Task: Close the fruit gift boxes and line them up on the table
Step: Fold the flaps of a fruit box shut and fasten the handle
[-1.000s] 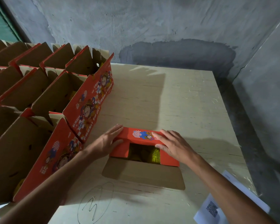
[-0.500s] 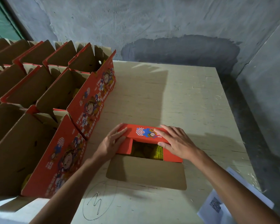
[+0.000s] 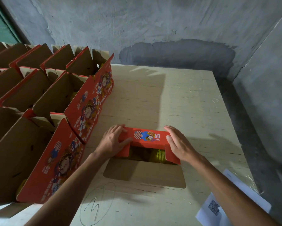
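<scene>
Red fruit gift box [image 3: 149,137] set on bench [image 3: 177,98], far flap folded down; left hand [image 3: 114,141] and right hand [image 3: 180,145] pressed flat on side flaps, fingers extended; yellow contents, possibly fruit, glimpsed inside

The red side panel of an open fruit gift box [image 3: 89,108] carries "FRESH FRUIT" in pale capitals running along its edge. A hand-drawn "3" inside a pen circle [image 3: 96,204] is marked on the desk [image 3: 186,103]. A paper sheet [image 3: 218,209] bears a QR code, unreadable.
</scene>
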The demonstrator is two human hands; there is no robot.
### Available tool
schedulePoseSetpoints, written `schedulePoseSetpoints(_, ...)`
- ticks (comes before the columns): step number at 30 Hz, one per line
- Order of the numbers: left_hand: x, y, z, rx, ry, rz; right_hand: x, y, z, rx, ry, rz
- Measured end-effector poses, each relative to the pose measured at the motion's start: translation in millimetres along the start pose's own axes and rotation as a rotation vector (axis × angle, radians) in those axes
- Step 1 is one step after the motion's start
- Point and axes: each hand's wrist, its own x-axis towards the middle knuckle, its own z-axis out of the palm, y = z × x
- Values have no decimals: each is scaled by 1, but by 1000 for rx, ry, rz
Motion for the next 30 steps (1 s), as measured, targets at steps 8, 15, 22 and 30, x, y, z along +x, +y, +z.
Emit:
schedulePoseSetpoints(8,7,1,13,107,-210,15,-12,-1,3,-107,9,51)
schedulePoseSetpoints(15,7,-1,19,33,-166,27,-8,-18,11,-335,42,94)
schedulePoseSetpoints(22,3,7,14,118,-113,129,-13,-17,14,-288,283,-12)
schedulePoseSetpoints(30,-16,21,9,55,116,216,-36,-21,16,-125,486,-66)
